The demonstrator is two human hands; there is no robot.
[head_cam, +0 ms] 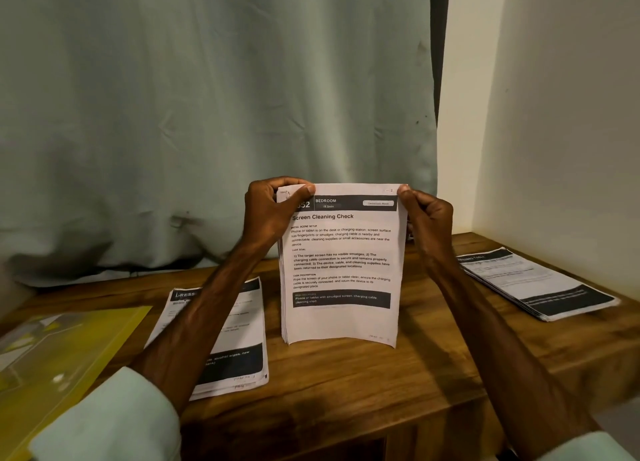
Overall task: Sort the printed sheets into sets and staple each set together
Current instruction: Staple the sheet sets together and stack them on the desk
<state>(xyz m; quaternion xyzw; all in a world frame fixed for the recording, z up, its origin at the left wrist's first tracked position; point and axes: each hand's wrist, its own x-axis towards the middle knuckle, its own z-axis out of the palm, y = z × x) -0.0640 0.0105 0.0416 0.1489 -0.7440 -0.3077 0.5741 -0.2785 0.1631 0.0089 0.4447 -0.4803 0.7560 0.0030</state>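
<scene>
I hold a set of printed sheets (341, 270) upright, its bottom edge standing on the wooden table (363, 384). The top page reads "Screen Cleaning Check". My left hand (273, 211) pinches the set's upper left corner, thumb in front. My right hand (427, 218) pinches the upper right corner. A second pile of sheets (239, 325) lies flat on the table at the left, partly under my left forearm. A third pile (536, 284) lies flat at the right by the wall. No stapler shows.
A yellow folder (59, 349) lies at the table's left end. A pale green curtain (207, 114) hangs behind the table, and a cream wall (554, 114) closes off the right side. The table's front edge runs just below my forearms.
</scene>
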